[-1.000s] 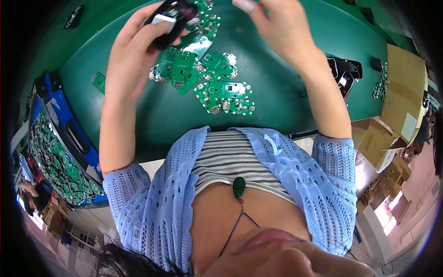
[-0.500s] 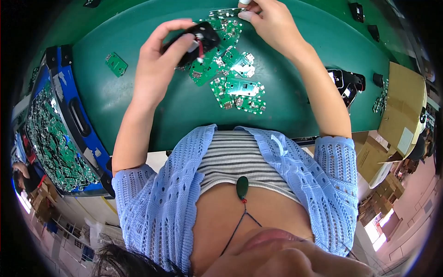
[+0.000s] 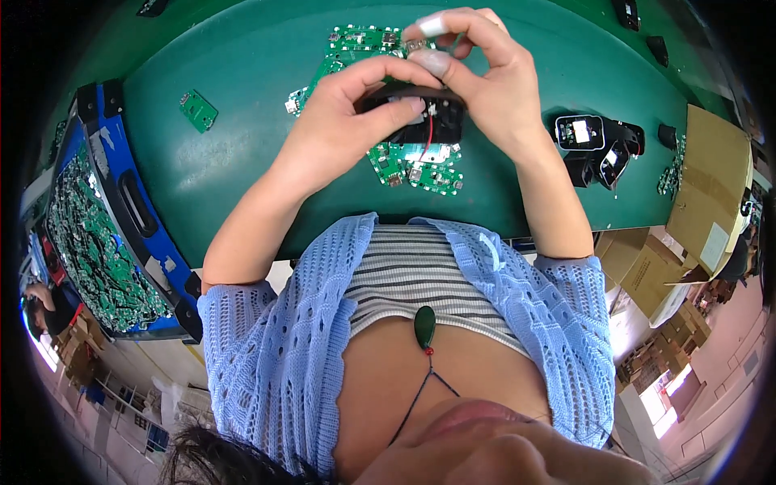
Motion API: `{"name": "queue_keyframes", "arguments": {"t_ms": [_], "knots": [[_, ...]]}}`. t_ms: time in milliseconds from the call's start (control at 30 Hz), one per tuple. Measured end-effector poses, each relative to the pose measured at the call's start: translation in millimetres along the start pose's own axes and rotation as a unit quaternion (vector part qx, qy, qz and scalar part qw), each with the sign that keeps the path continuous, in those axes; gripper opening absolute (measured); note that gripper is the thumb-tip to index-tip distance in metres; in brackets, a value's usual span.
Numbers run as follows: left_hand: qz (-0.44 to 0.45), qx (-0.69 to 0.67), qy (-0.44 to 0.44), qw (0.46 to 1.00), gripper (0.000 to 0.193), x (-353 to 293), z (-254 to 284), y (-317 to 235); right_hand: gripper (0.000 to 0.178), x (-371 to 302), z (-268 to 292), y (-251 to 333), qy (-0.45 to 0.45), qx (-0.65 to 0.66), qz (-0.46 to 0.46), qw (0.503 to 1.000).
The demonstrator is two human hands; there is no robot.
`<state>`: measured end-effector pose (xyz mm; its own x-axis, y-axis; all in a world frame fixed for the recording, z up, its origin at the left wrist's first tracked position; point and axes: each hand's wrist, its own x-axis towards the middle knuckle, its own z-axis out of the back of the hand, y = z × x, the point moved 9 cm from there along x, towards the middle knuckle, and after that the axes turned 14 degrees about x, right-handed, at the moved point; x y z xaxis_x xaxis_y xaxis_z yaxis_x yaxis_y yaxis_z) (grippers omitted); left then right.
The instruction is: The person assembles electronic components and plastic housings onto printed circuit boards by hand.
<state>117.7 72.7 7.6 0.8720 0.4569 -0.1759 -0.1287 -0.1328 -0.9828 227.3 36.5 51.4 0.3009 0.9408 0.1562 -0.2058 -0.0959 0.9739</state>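
My left hand [image 3: 339,121] grips a black plastic housing [image 3: 449,121], thumb inside its open face. A red wire [image 3: 430,129] runs across the housing's inside. My right hand [image 3: 493,77] is closed in a pinch just above the housing's right end, with pale coverings on thumb and forefinger. Between those fingertips shows the metal connector end of a small circuit board [image 3: 416,46]; the rest of that board is mostly hidden. Beneath and behind both hands lies a loose pile of green circuit boards [image 3: 356,36], partly covered by the left hand and the housing.
A lone green board [image 3: 198,111] lies at the left of the green table [image 3: 267,48]. Beyond it stands a blue bin [image 3: 133,194] heaped with boards. Black housings [image 3: 618,145] sit together at the right, near a cardboard box [image 3: 703,178].
My left hand has carried the black housing right and turned it level. My right hand has come nearer to it, slightly down and right, with the board still pinched.
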Motion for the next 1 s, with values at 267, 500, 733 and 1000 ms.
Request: {"name": "queue_keyframes", "arguments": {"t_ms": [267,500,733,1000], "knots": [[0.010,-0.012,-0.113,0.993,0.023,-3,21,4,0.015,-20,-5,-35,-0.019,0.126,-0.154,0.980],[0.039,-0.118,-0.150,0.981,0.022,-2,26,10,0.013,-30,44,-34,-0.215,0.145,-0.004,0.966],[0.043,-0.148,-0.124,0.980,0.017,-1,21,16,0.017,-43,1,49,-0.055,0.043,0.168,0.983],[0.038,-0.084,-0.076,0.993,0.027,-3,16,11,0.020,-40,2,40,-0.074,0.040,0.152,0.985]]}}
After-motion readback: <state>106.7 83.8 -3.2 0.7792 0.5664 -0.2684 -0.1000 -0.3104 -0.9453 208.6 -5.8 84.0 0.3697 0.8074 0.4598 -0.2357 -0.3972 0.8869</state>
